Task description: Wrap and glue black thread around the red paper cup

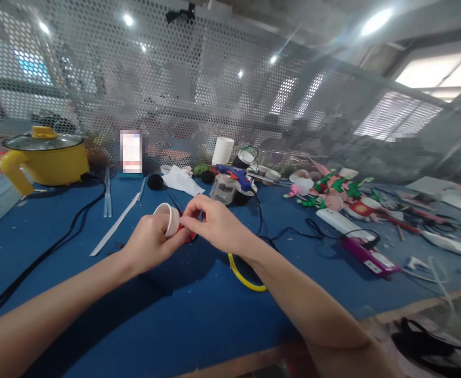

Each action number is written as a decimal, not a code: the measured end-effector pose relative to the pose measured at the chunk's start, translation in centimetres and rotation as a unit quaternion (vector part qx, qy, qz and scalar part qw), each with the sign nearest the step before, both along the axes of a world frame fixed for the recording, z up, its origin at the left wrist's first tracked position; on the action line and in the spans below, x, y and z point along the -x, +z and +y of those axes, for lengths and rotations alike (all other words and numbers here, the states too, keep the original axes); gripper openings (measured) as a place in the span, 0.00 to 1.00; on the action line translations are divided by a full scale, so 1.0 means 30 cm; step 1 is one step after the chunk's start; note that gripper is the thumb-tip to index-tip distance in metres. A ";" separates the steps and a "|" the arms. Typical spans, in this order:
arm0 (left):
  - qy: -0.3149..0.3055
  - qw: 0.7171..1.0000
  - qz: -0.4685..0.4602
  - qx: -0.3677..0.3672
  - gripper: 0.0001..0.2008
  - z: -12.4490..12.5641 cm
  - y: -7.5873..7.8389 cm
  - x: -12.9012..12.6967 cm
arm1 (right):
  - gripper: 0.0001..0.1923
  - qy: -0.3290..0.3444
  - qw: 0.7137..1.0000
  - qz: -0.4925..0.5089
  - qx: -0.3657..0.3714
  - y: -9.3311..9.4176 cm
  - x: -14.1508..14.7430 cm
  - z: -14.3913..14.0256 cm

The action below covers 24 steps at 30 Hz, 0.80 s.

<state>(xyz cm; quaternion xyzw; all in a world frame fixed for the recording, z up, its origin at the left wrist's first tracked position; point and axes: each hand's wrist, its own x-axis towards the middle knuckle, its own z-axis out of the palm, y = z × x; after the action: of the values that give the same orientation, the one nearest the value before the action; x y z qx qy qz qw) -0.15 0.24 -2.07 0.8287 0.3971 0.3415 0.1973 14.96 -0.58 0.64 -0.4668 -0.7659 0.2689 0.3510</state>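
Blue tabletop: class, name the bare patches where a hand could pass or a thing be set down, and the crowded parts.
Bare: the blue tabletop between the forearms, and the stretch between the black cable and white strip. Crowded: behind the left hand and right hand around the glue gun, and right, by the felt decorations.

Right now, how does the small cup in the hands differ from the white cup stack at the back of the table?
The small cup is held off the table, tipped on its side with its mouth towards the camera; the cup stack stands upright by the mesh. The left hand grips the small cup and the right hand pinches something red against it; nothing touches the cup stack. Both look white or pale.
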 end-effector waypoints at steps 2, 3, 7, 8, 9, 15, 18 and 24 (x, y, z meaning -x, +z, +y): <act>-0.004 0.998 -0.037 0.059 0.13 -0.001 0.013 -0.002 | 0.05 -0.009 0.999 0.035 -0.012 0.003 -0.011 0.005; -0.001 0.994 -0.061 0.094 0.13 -0.001 0.021 -0.003 | 0.05 -0.012 0.998 0.059 -0.014 0.005 -0.018 0.009; 0.008 0.962 -0.158 0.222 0.12 0.003 0.042 -0.010 | 0.03 -0.004 0.989 0.150 -0.012 0.017 -0.048 0.023; 0.008 0.953 -0.182 0.241 0.11 0.005 0.043 -0.011 | 0.04 -0.002 0.986 0.163 -0.017 0.019 -0.053 0.026; 0.009 0.944 -0.204 0.261 0.11 0.007 0.044 -0.012 | 0.05 0.000 0.985 0.173 -0.024 0.021 -0.058 0.029; 0.020 0.913 -0.253 0.319 0.09 0.004 0.046 -0.012 | 0.04 -0.014 0.983 0.180 -0.039 0.023 -0.071 0.044; 0.022 0.923 -0.240 0.300 0.10 -0.001 0.049 -0.014 | 0.04 -0.028 0.985 0.163 -0.043 0.018 -0.074 0.050; 0.010 0.945 -0.223 0.240 0.12 -0.020 0.065 -0.020 | 0.04 -0.015 0.988 0.148 -0.031 0.006 -0.074 0.060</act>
<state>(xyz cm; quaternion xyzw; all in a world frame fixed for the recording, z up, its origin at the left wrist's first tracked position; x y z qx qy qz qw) 0.45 -0.36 -0.11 0.6554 0.4215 0.4139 0.4706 17.17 1.22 0.81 -0.4222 -0.7066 0.3054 0.4787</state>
